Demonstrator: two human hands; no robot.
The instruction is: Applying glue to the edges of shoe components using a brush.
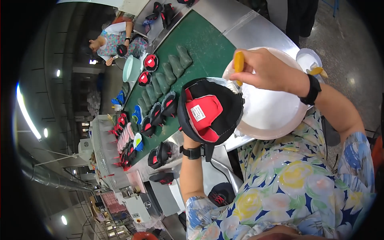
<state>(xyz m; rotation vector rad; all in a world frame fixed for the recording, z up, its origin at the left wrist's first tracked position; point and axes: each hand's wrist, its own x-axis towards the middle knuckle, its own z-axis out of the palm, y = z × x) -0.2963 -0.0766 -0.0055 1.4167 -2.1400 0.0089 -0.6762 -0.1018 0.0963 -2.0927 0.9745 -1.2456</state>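
Observation:
My left hand [189, 141] props up a black shoe upper [231, 114] with a red lining and a white label inside. Most of that hand's fingers are hidden behind the upper. In my right hand [267, 69] is a brush with a yellow handle [239, 62], pinched between the fingers. Its white-coated bristles [234, 87] touch the upper's far edge, where a white smear shows. Under my right hand, a wide pale basin [276, 135] holds white liquid.
A green conveyor belt [206, 40] carries several dark grey-green shoe-shaped pieces [163, 83] and black-and-red uppers [169, 105]. A small white tub [307, 59] with a yellow-handled tool [315, 71] stands at the right. Across the belt, a person [114, 44] works beside a mint basin [131, 69].

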